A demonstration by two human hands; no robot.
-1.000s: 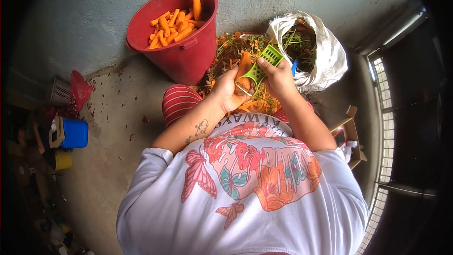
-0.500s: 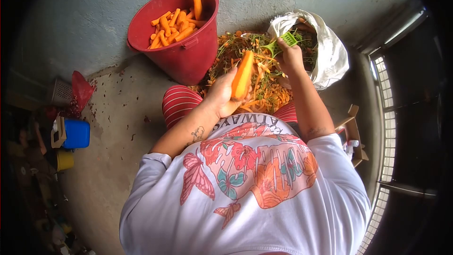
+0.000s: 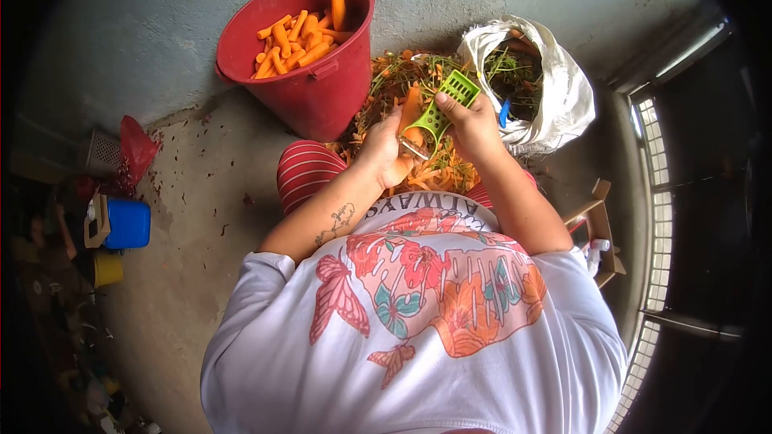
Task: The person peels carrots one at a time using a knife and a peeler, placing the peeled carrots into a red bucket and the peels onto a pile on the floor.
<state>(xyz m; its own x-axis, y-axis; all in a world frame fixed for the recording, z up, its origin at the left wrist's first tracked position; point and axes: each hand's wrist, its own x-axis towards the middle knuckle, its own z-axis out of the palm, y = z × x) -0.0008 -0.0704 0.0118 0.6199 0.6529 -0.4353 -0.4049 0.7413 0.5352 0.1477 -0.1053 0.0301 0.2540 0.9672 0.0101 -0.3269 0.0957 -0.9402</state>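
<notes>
My left hand (image 3: 383,151) is wrapped round an orange carrot (image 3: 412,103), partly hidden behind a green peeler (image 3: 437,119). My right hand (image 3: 474,124) grips the peeler by its slotted handle, and the blade end lies over the carrot's near part. Beneath both hands is a heap of orange peelings and green tops (image 3: 394,72). Many peeled carrots (image 3: 297,42) fill part of the red bucket (image 3: 322,100) at the upper left, one of them standing upright against its rim.
A white sack (image 3: 569,96) with carrot greens stands at the right, a blue handle (image 3: 504,112) at its edge. An open cardboard box (image 3: 599,225) is below it. At the left are a blue container (image 3: 129,223) and a yellow one (image 3: 108,268).
My right hand has brought the green peeler left and down from the sack's edge onto the carrot. The carrot in my left hand sits slightly lower and is now partly covered.
</notes>
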